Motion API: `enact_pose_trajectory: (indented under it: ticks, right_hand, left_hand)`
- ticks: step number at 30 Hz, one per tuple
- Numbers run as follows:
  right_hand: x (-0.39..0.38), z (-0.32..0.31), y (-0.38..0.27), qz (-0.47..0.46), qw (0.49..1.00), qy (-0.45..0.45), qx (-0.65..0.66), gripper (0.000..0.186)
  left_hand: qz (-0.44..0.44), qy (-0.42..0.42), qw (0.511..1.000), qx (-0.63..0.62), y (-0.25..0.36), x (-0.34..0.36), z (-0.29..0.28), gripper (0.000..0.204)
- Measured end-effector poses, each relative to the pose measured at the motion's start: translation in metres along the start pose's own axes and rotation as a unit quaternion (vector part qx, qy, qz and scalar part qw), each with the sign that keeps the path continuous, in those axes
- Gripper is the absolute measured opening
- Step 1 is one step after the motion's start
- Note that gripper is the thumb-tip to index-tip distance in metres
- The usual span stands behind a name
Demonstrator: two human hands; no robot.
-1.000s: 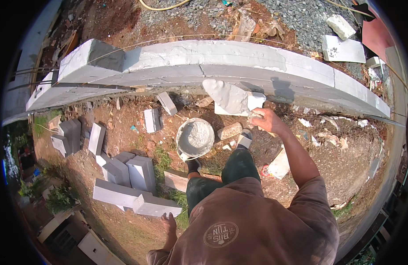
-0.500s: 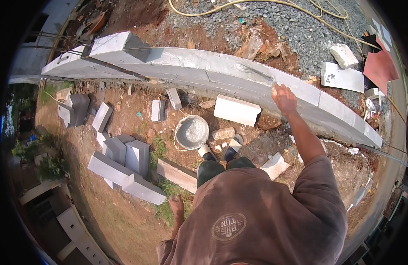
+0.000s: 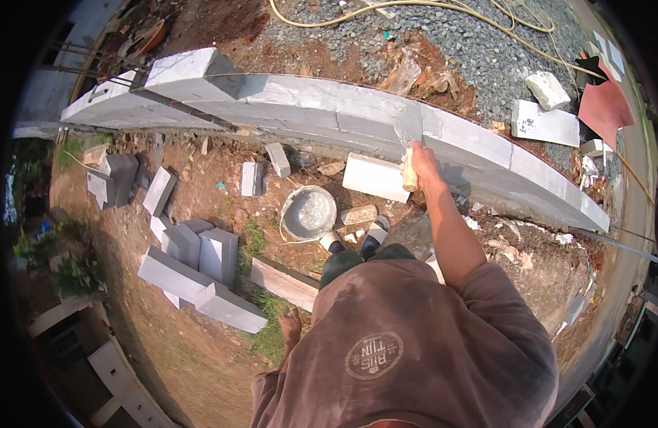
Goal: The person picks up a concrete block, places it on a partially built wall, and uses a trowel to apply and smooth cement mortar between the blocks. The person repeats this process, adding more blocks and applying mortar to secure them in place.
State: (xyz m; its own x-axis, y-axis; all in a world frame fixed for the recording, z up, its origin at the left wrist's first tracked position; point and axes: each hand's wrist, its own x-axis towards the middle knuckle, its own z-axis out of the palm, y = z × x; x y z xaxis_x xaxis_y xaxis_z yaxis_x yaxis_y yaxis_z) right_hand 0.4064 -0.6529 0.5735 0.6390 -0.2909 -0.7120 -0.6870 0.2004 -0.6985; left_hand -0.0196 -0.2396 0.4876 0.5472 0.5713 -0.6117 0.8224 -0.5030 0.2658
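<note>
My right hand (image 3: 427, 168) is closed round the pale handle of a trowel (image 3: 409, 127). The trowel's grey, mortar-smeared blade lies against the top edge of a low, light-grey block wall (image 3: 300, 89). A thin string runs along the wall's far top edge. Down at my side, my left hand (image 3: 291, 326) hangs with loosely bent fingers and nothing visible in it. Close to my feet stands a round bucket (image 3: 309, 212) of wet grey mortar. One larger block (image 3: 208, 71) sits on top of the wall to the left.
Several loose blocks (image 3: 176, 274) are piled on the dirt at left. A white block (image 3: 375, 176) lies between my feet and the wall. Beyond the wall are gravel (image 3: 479, 85), a yellowish hose (image 3: 329, 23) and block pieces (image 3: 546, 123). A plank-like slab (image 3: 283, 282) lies beside me.
My right hand and the trowel have moved left along the wall, and the blade now points away from me. My left hand stays low at my side.
</note>
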Motion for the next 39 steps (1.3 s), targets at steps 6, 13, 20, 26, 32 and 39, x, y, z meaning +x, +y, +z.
enact_pose_trajectory:
  ticks: [6, 13, 20, 26, 32, 39]
  right_hand:
    - [0.025, 0.119, -0.006, 0.014, 0.995, -0.027, 0.09, 0.038]
    - [0.042, 0.183, -0.02, -0.087, 0.942, -0.035, -0.324, 0.045]
    - [-0.03, 0.075, -0.007, -0.088, 0.874, 0.099, -0.468, 0.046]
    - [-0.023, -0.01, 0.053, -0.113, 0.863, 0.212, -0.445, 0.046]
    - [-0.014, -0.016, 0.069, -0.216, 0.872, 0.158, -0.409, 0.044]
    - [-0.015, -0.043, 0.071, -0.195, 0.871, 0.17, -0.417, 0.044]
  left_hand:
    - [0.028, 0.031, 0.999, -0.032, -0.017, 0.045, -0.042, 0.053]
    - [0.037, 0.039, 0.996, -0.075, -0.039, 0.059, -0.063, 0.053]
    - [0.033, 0.002, 0.999, -0.021, -0.042, 0.064, -0.045, 0.055]
    - [0.063, 0.004, 0.998, 0.024, -0.043, 0.079, -0.036, 0.057]
    - [0.097, 0.032, 0.994, -0.026, -0.006, 0.065, -0.055, 0.054]
    - [0.095, -0.005, 0.991, -0.096, 0.014, 0.04, -0.057, 0.052]
